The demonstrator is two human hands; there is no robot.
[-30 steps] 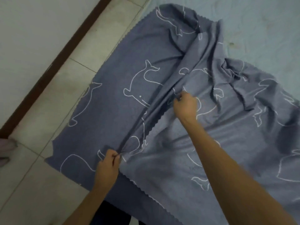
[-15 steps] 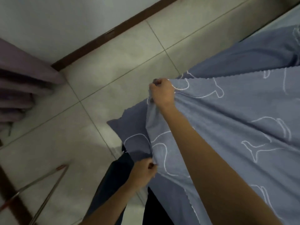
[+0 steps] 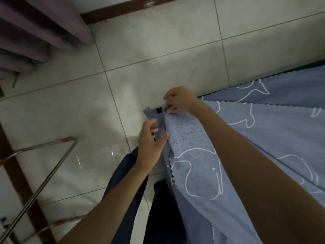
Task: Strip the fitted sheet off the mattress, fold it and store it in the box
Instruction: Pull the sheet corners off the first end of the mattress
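The blue sheet (image 3: 263, 138) with white whale outlines and a scalloped edge hangs from my hands and spreads to the right. My right hand (image 3: 179, 100) pinches a corner of the sheet at its top. My left hand (image 3: 151, 140) sits just below, thumb and fingers closing on the neighbouring corner flap, fingers partly spread. The two corners are held close together above the floor. No box is in view.
Pale floor tiles (image 3: 158, 59) lie below. Purple curtain folds (image 3: 35, 32) hang at the upper left by a dark skirting board (image 3: 123, 9). A metal rack frame (image 3: 44, 173) stands at the lower left. My dark trouser legs (image 3: 140, 199) are beneath the sheet.
The view has swung from the bed to the floor. My hands lifted the sheet's edge and came together, so the two corners now meet where they were apart before.
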